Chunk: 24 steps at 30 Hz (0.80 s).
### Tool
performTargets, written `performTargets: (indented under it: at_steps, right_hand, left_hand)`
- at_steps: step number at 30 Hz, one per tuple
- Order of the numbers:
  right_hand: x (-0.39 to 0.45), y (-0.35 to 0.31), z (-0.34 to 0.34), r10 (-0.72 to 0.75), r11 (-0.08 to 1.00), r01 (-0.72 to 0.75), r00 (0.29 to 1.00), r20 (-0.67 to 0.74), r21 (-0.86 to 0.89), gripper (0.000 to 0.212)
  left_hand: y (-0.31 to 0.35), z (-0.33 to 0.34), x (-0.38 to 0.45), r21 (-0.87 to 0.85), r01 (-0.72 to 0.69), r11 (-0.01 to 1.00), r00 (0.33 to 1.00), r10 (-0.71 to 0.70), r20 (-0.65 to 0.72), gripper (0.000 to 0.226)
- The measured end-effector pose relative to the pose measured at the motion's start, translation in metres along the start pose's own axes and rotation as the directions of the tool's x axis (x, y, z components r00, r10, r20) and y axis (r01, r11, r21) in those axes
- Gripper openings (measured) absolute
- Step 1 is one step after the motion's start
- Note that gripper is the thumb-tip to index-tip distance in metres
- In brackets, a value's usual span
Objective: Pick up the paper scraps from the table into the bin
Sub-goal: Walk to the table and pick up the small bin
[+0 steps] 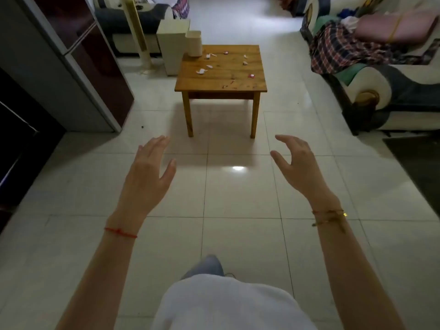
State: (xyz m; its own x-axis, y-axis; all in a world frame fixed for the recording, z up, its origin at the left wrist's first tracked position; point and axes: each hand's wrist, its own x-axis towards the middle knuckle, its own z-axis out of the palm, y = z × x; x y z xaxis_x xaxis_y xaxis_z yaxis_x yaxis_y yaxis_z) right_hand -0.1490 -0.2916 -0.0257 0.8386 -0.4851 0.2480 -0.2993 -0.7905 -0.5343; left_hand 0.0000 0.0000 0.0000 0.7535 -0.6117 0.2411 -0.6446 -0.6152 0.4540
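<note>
A small square wooden table [221, 84] stands ahead on the tiled floor. Several white and red paper scraps [201, 71] lie scattered over its top, among them a red one [251, 75] near the right edge. A cream bin [194, 44] stands upright on the table's far left corner. My left hand [150, 170] and my right hand [297, 163] are held out in front of me over the floor, well short of the table. Both hold nothing, with fingers spread.
A dark fridge [78, 55] lines the left side. A sofa [371, 67] piled with clothes and a plaid blanket runs along the right. A white cabinet [172, 44] and a pale pole [138, 29] stand behind the table. Pale floor tiles [238, 198] lie between me and the table.
</note>
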Motion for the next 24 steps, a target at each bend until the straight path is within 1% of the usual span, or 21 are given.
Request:
performTargets:
  at_steps: [3, 6, 11, 17, 24]
  right_hand:
    - [0.007, 0.002, 0.005, -0.003, 1.0, 0.003, 1.0, 0.007, 0.01, 0.043]
    - [0.019, 0.004, 0.016, 0.019, 1.0, -0.02, 0.999, 0.044, 0.014, 0.042]
    - [0.065, 0.015, 0.041, 0.035, 0.999, -0.036, 0.996, 0.088, 0.013, 0.043]
    - [0.167, 0.026, 0.073, 0.049, 0.998, -0.052, 0.994, 0.101, 0.023, 0.04]
    - [0.295, 0.024, 0.103, 0.05, 0.998, -0.051, 0.998, 0.033, 0.023, 0.04]
  left_hand:
    - [-0.005, 0.006, 0.008, 0.001, 0.005, 1.0, 1.0, -0.005, -0.026, 0.052]
    - [-0.012, 0.017, 0.021, -0.008, 0.025, 1.0, 1.0, -0.025, -0.009, 0.051]
    - [-0.033, 0.035, 0.066, -0.018, 0.049, 0.999, 0.999, -0.049, -0.004, 0.05]
    - [-0.069, 0.047, 0.163, -0.044, 0.082, 0.996, 0.997, -0.083, -0.006, 0.049]
    - [-0.115, 0.055, 0.294, -0.039, 0.044, 0.998, 0.999, -0.043, 0.018, 0.048]
